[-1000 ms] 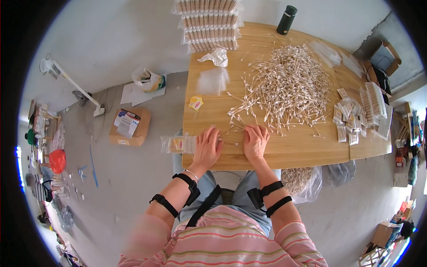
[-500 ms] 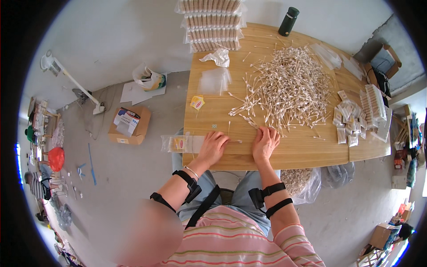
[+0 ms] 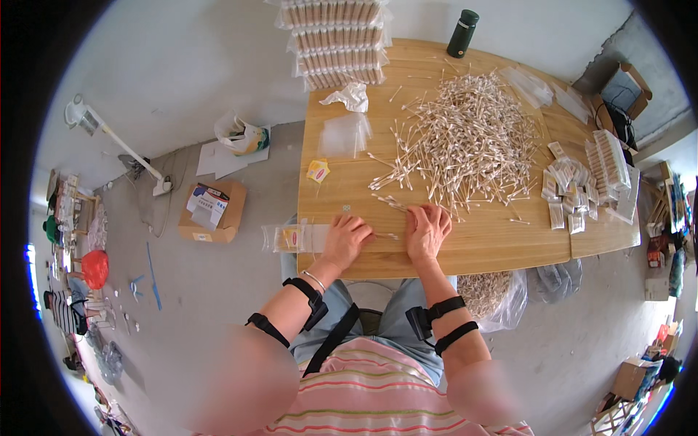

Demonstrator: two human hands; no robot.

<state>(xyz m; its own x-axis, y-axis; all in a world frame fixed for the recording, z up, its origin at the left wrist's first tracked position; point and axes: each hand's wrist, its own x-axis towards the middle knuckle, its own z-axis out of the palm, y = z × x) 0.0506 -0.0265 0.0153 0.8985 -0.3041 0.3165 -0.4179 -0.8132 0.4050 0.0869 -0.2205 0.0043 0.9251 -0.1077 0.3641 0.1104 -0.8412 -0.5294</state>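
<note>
A big loose pile of cotton swabs covers the middle of the wooden table. My left hand rests near the table's front edge, fingers curled around a few swabs that stick out to the right. My right hand lies beside it, palm down and fingers apart, with its fingertips touching stray swabs at the pile's near edge. A small bunch of swabs lies just beyond both hands. Clear plastic bags hang over the table's left edge, next to my left hand.
Filled swab packets lie at the right, and stacked packs and a dark bottle at the far end. Empty clear bags, crumpled plastic and a yellow tag lie at the left. A cardboard box sits on the floor.
Both hands have shifted to the right along the front edge, toward the pile. My left hand went from flat with spread fingers to curled on a few swabs.
</note>
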